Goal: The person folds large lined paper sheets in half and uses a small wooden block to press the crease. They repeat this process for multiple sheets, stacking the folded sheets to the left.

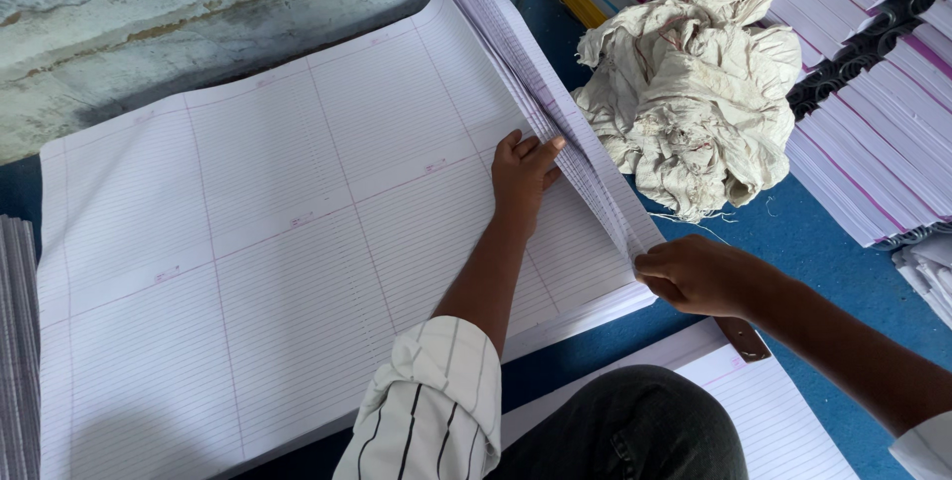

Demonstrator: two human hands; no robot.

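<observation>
Two hands work on one big stack of ruled sheets (pixel 248 272), which lies on a blue floor (pixel 813 242). At the far left edge, another pile (pixel 15 341) of sheets shows only its side. The left hand (pixel 523 175) lies flat on the top sheet near the right edge of the stack, fingers slightly bent against a fan of lifted sheets (pixel 555 113); it presses and grips nothing. The right hand (pixel 694 277) is at the near right corner of the stack and pinches the lower end of this fan between thumb and fingers. To do this well, I think the left hand should keep the stack from sliding, while the right hand holds the sheet edges even, so they do not bend or tear. Right of the stack lies a crumpled cloth (pixel 694 93), and beyond it more stacked paper (pixel 883 143) at the right edge.
</observation>
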